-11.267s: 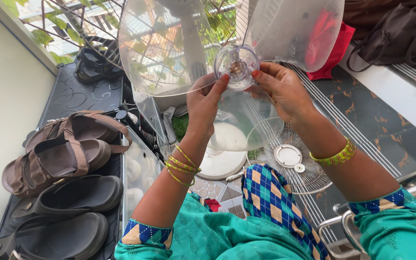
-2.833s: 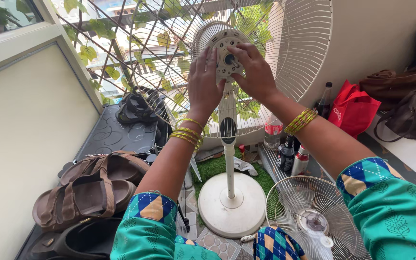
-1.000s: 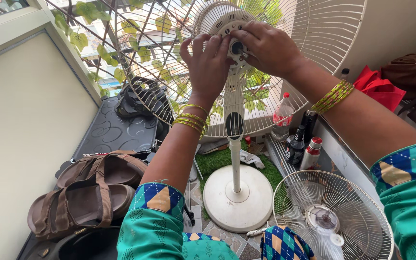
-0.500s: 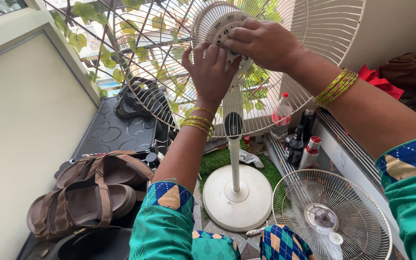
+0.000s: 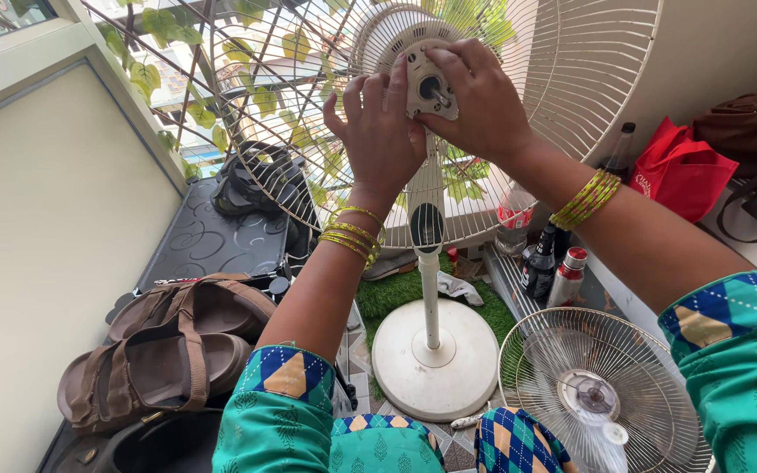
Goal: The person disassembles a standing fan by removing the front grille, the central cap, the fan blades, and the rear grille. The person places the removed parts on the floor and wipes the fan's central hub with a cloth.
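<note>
**Both hands on the motor hub of a stripped pedestal fan**

Balcony clutter surrounds a standing fan seen from a head camera looking down and forward. At the centre of the view, the right hand [image 5: 475,101] wraps over the round cream plastic motor hub [image 5: 431,88] of the fan, thumb below and fingers curled across the top at about 1 o'clock from the hub. The left hand [image 5: 378,131] sits at about 8 o'clock from the hub, fingers spread and upright, fingertips pressing the hub's left edge. Both hands touch it; neither holds a loose part that can be made out. A short dark metal motor shaft [image 5: 434,88] points out of the hub's middle toward the viewer, its long axis running straight at the camera, between the two thumbs. The right hand covers more of the hub and seems the closer to the shaft.

Behind the hands spreads the cream wire rear guard [image 5: 571,79], still mounted. Below, at 6 o'clock, the white pole drops to a round white fan base [image 5: 435,359] on a patch of green turf. At 5 o'clock the detached cream wire front guard [image 5: 602,398] lies flat on the floor. Bottles [image 5: 554,267] stand near it, a red bag [image 5: 681,171] at 3 o'clock, and brown strapped sandals [image 5: 164,350] at 8 o'clock.
</note>
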